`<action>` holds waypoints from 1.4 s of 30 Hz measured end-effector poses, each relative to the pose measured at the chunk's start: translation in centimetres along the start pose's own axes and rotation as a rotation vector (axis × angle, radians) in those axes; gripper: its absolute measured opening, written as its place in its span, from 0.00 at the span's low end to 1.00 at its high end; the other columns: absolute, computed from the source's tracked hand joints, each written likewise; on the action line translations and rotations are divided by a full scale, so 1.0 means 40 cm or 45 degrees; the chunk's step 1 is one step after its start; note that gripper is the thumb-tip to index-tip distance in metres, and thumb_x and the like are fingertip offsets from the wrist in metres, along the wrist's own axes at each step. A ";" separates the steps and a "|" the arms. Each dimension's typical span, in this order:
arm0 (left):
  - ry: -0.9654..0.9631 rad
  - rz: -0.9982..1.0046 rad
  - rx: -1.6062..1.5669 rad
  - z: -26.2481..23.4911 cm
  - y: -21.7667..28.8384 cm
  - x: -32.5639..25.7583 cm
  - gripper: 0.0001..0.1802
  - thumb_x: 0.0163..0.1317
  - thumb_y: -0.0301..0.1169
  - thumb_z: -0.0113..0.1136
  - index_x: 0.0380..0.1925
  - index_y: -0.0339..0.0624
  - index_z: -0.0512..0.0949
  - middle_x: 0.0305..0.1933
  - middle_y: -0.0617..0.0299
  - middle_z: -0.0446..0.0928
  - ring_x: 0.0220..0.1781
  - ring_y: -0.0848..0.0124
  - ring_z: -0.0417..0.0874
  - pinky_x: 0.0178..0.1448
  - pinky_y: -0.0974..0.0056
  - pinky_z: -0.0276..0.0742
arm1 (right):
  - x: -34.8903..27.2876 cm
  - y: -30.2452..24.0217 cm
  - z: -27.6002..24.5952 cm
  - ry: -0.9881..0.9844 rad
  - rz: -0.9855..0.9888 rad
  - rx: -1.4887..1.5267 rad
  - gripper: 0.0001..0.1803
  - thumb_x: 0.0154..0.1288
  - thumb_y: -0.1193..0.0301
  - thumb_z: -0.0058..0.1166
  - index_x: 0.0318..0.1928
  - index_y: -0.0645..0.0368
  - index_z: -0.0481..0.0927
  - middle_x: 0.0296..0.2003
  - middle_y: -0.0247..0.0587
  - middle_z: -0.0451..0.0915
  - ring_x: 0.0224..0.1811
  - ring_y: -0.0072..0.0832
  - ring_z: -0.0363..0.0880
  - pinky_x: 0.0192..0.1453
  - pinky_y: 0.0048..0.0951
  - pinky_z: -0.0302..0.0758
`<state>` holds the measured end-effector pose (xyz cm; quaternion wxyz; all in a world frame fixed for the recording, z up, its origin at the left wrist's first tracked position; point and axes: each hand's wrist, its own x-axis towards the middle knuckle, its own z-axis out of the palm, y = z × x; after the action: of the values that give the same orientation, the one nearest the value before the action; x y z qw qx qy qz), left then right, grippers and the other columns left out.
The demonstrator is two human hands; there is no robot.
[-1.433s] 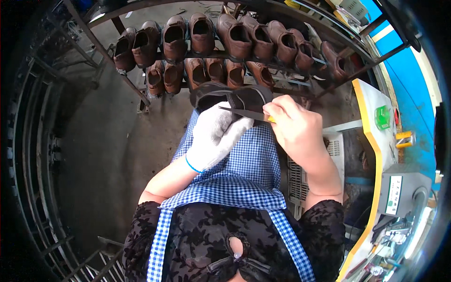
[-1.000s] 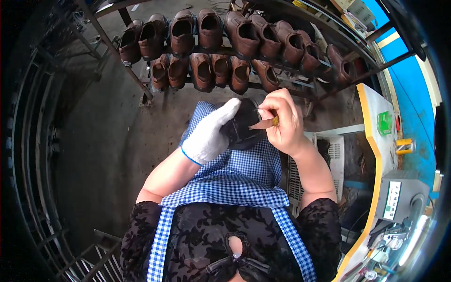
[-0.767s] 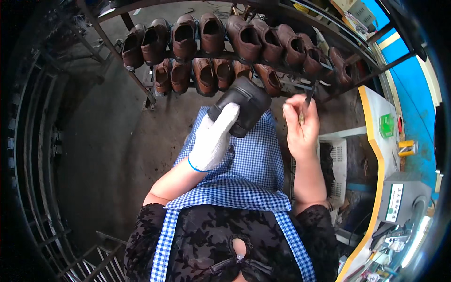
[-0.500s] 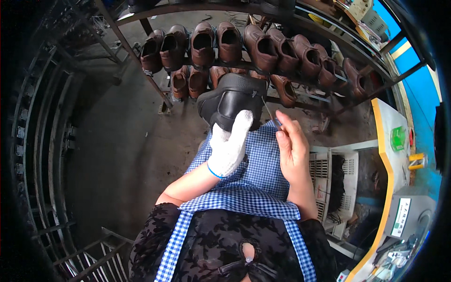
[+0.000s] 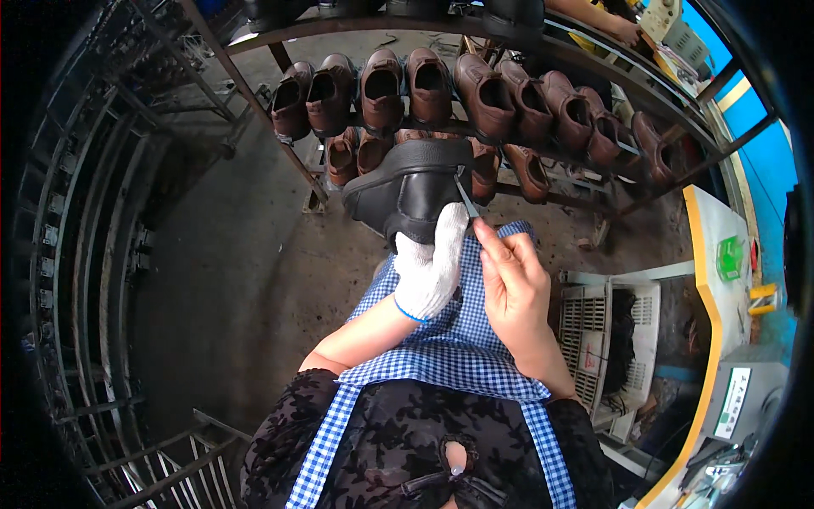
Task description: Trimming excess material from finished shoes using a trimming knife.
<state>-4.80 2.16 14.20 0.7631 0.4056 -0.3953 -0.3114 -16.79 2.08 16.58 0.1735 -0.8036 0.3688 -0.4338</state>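
A black leather shoe (image 5: pixel 424 193) is held up in front of my apron, its thick sole upward. My left hand (image 5: pixel 431 276), in a white knitted glove, is closed around the shoe from below with the thumb along its side. In my bare right hand (image 5: pixel 515 293), a slim metal blade-like tool (image 5: pixel 466 200) is pinched between thumb and fingers. Its tip meets the side of the shoe, close to the sole edge at the right end. What sort of blade it is I cannot make out.
Ahead stands a metal rack (image 5: pixel 585 191) with rows of brown leather shoes (image 5: pixel 381 89). A white plastic crate (image 5: pixel 585 339) with dark contents is at my right, beside a yellow-edged table (image 5: pixel 710 293). Metal frames (image 5: pixel 76 280) line the left. Another person's hand (image 5: pixel 626 32) shows at top right.
My right hand has moved left towards the shoe, and the tool's tip now meets its side near the sole. The shoe stays in my left hand, and the view has shifted slightly.
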 end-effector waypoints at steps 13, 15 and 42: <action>0.122 -0.084 -0.005 0.004 -0.027 -0.011 0.09 0.68 0.23 0.57 0.48 0.36 0.77 0.41 0.63 0.81 0.41 0.77 0.81 0.43 0.72 0.77 | -0.009 0.008 0.032 0.053 -0.016 -0.076 0.22 0.65 0.77 0.55 0.60 0.52 0.78 0.32 0.38 0.71 0.24 0.29 0.77 0.27 0.30 0.76; 0.127 -0.119 0.066 0.003 -0.013 -0.017 0.09 0.68 0.23 0.57 0.47 0.36 0.77 0.40 0.64 0.81 0.40 0.77 0.81 0.42 0.72 0.77 | -0.010 0.007 0.036 0.064 -0.018 -0.076 0.22 0.66 0.77 0.54 0.60 0.53 0.78 0.32 0.38 0.71 0.24 0.29 0.77 0.27 0.31 0.76; -0.407 0.000 0.315 -0.040 0.028 -0.025 0.16 0.67 0.24 0.58 0.54 0.35 0.75 0.46 0.57 0.81 0.45 0.69 0.81 0.50 0.66 0.77 | 0.072 0.112 -0.047 0.174 -0.376 -0.093 0.26 0.49 0.81 0.67 0.52 0.55 0.83 0.33 0.35 0.79 0.24 0.25 0.79 0.27 0.27 0.76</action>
<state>-3.75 4.08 14.23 0.6349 0.4418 -0.5465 -0.3210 -19.31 -2.98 16.60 0.0531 -0.8235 0.2730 -0.4945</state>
